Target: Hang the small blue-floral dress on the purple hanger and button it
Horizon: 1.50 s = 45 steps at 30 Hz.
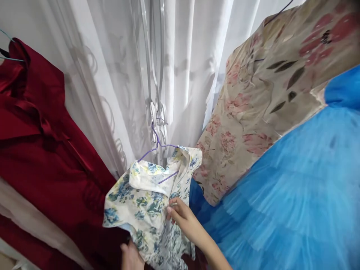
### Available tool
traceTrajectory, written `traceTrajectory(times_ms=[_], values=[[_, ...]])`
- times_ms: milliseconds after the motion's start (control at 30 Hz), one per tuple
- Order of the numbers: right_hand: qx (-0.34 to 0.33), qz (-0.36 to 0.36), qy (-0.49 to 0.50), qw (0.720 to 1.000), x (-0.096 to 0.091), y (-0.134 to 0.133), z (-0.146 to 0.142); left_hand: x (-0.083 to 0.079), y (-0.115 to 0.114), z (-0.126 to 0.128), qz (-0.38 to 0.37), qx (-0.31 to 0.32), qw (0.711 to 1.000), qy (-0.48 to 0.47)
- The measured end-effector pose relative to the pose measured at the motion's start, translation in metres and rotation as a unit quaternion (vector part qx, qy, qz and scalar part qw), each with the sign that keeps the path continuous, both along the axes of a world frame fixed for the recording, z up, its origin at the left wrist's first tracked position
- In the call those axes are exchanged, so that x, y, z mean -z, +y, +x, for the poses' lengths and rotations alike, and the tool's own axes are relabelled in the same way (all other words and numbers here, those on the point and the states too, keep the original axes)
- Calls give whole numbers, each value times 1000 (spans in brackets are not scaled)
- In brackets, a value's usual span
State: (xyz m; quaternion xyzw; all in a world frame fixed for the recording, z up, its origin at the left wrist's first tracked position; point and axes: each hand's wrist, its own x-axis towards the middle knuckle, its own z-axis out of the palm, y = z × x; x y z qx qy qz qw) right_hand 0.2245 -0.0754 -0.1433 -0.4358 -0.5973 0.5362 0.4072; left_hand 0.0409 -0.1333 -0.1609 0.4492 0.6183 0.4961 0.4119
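A white blouse or dress with blue, green and yellow flowers (149,210) hangs on a thin purple hanger (158,141); its lower end runs out of view. One wire bar of the hanger shows inside the open neckline. My right hand (181,217) pinches the front of the floral garment just below the neck opening, thumb and fingers closed on the cloth. Down at the bottom edge, my left hand (132,257) is against the garment's left side, below the sleeve. The thumb of that hand is raised, while its other fingers are blurred and partly hidden.
White metal hanging strips with rings (157,108) hold the hanger before a white curtain (185,56). A dark red garment (42,123) hangs at left. To the right hang a beige floral garment (239,108) and a bright blue layered dress (295,180), close beside my right arm.
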Motion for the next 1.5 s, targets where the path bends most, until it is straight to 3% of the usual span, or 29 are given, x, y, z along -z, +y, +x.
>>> traceTrajectory(times_ms=[100, 233, 333, 467, 533, 600, 667, 733, 767, 833, 900, 933, 1067, 1200, 1300, 1400, 1500], values=[[58, 28, -14, 998, 15, 21, -22, 11, -14, -11, -10, 7, 998, -59], [144, 52, -107, 982, 23, 36, -36, 12, -3, -21, 2, -1, 992, -124], [112, 41, -168, 979, 24, 38, -46, 10, 12, -32, -1, -13, 993, -116], [91, 18, -167, 982, 27, 39, -62, 17, 19, -52, -17, -34, 991, -127], [97, 9, -154, 983, 28, 37, -65, 20, 19, -65, -6, -72, 987, -144], [89, -1, -144, 985, 27, 31, -62, 20, 18, -76, 48, -163, 978, -124], [61, -17, -130, 989, 25, 23, -55, 20, 17, -79, 146, -279, 948, -53], [30, -45, -96, 994, 22, 12, -48, 23, 16, -68, 221, -305, 926, 34], [21, -58, -76, 995, 21, 7, -45, 25, 16, -56, 227, -263, 935, 73], [10, -76, -36, 996, 17, -3, -40, 30, 19, -26, 185, -107, 969, 126], [1, -76, -7, 997, 12, -10, -37, 34, 25, 4, 136, 27, 980, 142], [-4, -75, 4, 997, 8, -12, -34, 34, 29, 16, 125, 64, 980, 141], [-5, -75, 36, 997, -28, 0, -19, 27, 38, 31, 146, 129, 971, 141], [25, 5, 94, 995, -96, 40, -10, 18, 34, 20, 163, 171, 949, 206], [44, 51, 152, 986, -140, 64, -20, 18, 30, 14, 155, 177, 935, 264], [65, 76, 198, 975, -157, 70, -34, 18, 32, 7, 128, 207, 921, 305], [94, 95, 213, 968, -154, 61, -43, -6, 42, -6, 137, 228, 921, 284]])
